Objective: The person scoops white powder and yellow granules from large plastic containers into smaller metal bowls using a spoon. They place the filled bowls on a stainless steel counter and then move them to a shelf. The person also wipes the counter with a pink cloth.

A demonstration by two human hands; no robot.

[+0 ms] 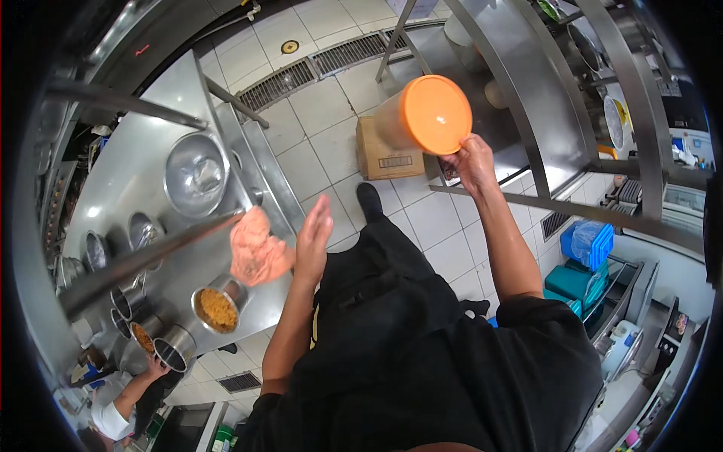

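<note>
My right hand (474,161) grips the rim of an orange round lid (436,116), which sits on a translucent plastic container (390,124). The container is held out over the floor, tilted so the lid faces me. My left hand (314,237) is raised with fingers extended and holds nothing. Beside it, a pinkish-orange cloth (257,248) hangs at the end of a metal shelf rail (169,254). Below the cloth, a steel pot of orange-brown crumbly food (219,311) is on the steel worktable (260,305).
A cardboard box (390,164) sits on the tiled floor ahead. Steel shelving (525,113) rises at the right. On the left table are a large steel bowl (195,175) and several pots. At lower left, another person's hand (157,367) touches a steel pot (175,347).
</note>
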